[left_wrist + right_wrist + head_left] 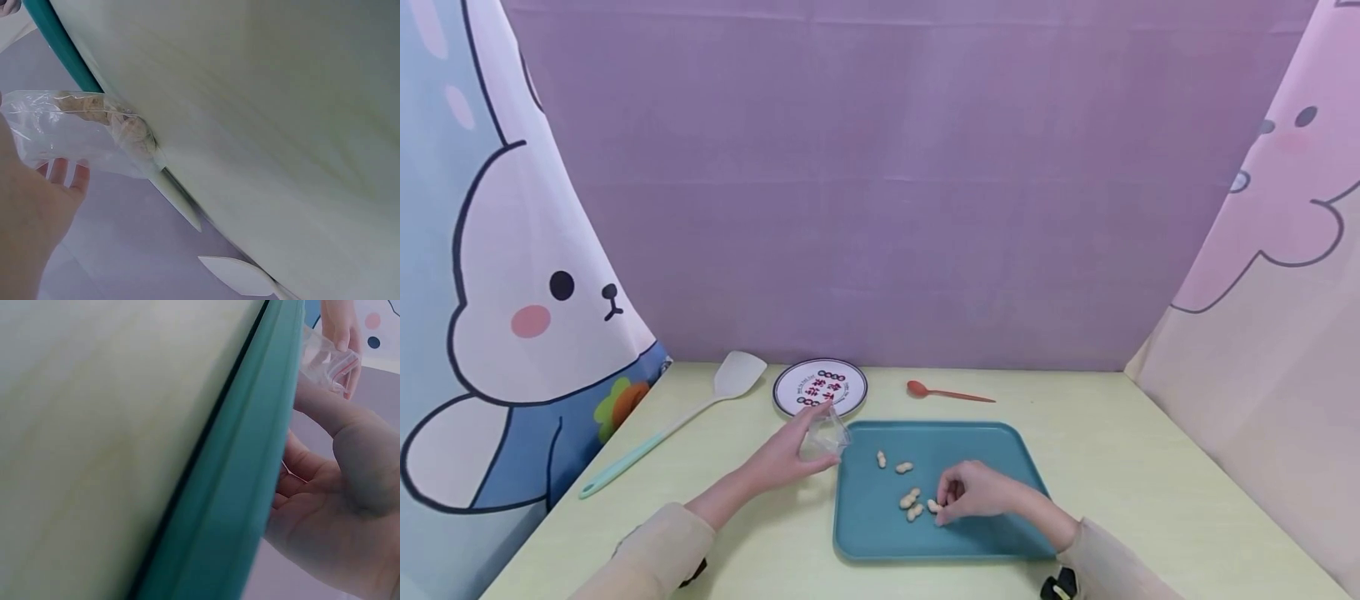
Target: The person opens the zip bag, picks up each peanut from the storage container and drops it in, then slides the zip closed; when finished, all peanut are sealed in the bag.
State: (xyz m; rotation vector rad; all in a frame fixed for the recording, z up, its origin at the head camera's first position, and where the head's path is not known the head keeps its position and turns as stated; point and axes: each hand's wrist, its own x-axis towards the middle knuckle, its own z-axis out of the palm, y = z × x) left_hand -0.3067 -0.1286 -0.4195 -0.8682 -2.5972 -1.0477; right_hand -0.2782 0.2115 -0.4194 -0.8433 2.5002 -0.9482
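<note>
My left hand (pixel 786 454) holds a clear plastic zip bag (pixel 826 435) by its sides, just beyond the tray's left edge. In the left wrist view, several peanuts (pixel 134 132) lie inside the bag (pixel 56 134). Over the teal tray (pixel 970 450), my right hand (pixel 973 493) pinches a peanut (pixel 933 506) between thumb and fingertips. Several other peanuts (pixel 910 499) lie on the tray to the left of that hand. The tray's rim (pixel 244 481) hides my right fingertips in the right wrist view.
Behind the bag sits a round white plate (pixel 790 385) with a dark rim and red print. A white spatula with a mint handle (pixel 625 465) lies to the left. Behind the tray is a red spoon (pixel 951 394). A purple cloth (pixel 880 208) closes off the back.
</note>
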